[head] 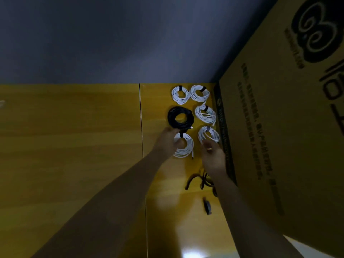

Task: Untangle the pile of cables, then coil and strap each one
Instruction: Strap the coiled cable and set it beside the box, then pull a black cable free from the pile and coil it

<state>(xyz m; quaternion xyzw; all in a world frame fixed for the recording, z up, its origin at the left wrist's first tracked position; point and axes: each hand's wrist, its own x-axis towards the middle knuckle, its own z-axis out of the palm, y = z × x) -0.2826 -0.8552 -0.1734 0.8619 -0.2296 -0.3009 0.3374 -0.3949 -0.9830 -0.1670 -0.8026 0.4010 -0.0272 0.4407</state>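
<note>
Beside the cardboard box [279, 127], 6 strapped coils lie done, the left hand [167, 140] resting on the nearest white coil [184, 146], right hand [214, 155] loosely curled, dark cables [189, 181] left uncoiled.

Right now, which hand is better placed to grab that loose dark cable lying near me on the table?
Probably the right hand. It hovers, holding nothing, nearer the loose dark cable, which lies beside its wrist. The left hand rests on the nearest white coil, farther away.
</note>
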